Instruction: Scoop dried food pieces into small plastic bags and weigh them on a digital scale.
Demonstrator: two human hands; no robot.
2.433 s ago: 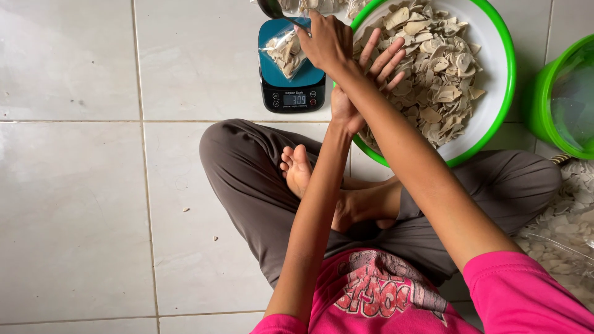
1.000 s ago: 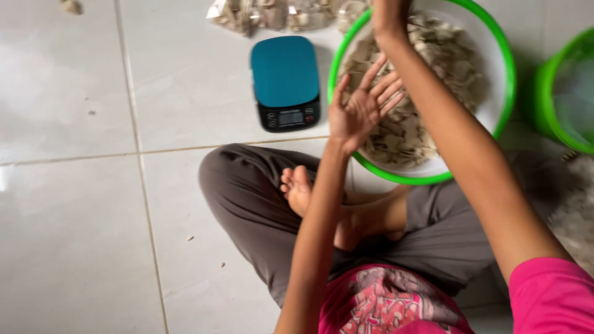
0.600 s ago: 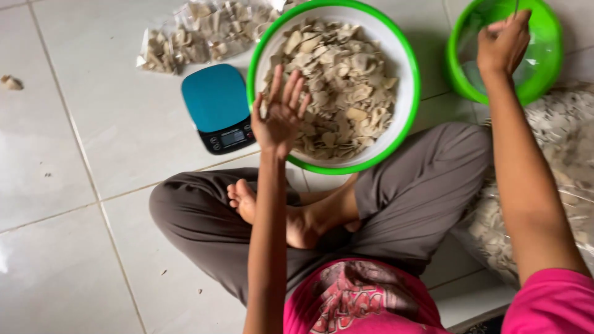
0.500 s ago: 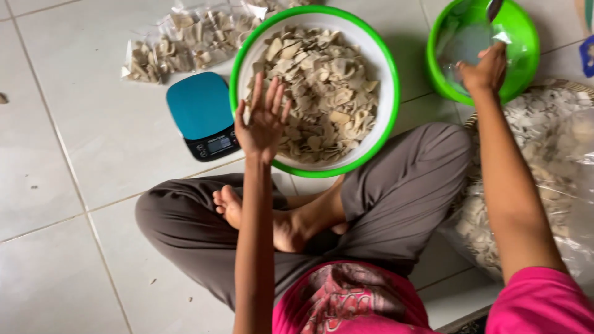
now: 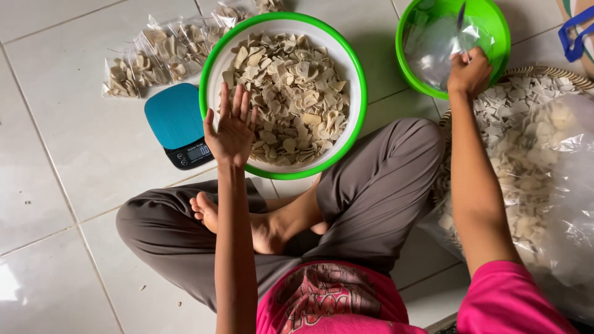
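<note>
I sit cross-legged on a tiled floor. My left hand [image 5: 232, 127] is held up flat with fingers spread, empty, over the near left rim of a green-rimmed white basin [image 5: 354, 74] filled with pale dry crackers [image 5: 291, 93]. My right hand [image 5: 468, 71] reaches into a smaller green basin [image 5: 498, 31] and pinches a clear plastic bag [image 5: 436, 46] from the stack of empty bags inside. A blue digital scale [image 5: 176, 124] with nothing on it sits left of the white basin.
Several filled clear packets of crackers [image 5: 161, 59] lie on the floor behind the scale. At my right, a woven tray holds a large clear sack of crackers [image 5: 532, 154]. A blue strap [image 5: 575, 31] shows at the far right.
A filled packet left the scale and joined the packets behind it. My right hand swung right into the small green basin and closed on a plastic bag. My left hand stayed raised and empty.
</note>
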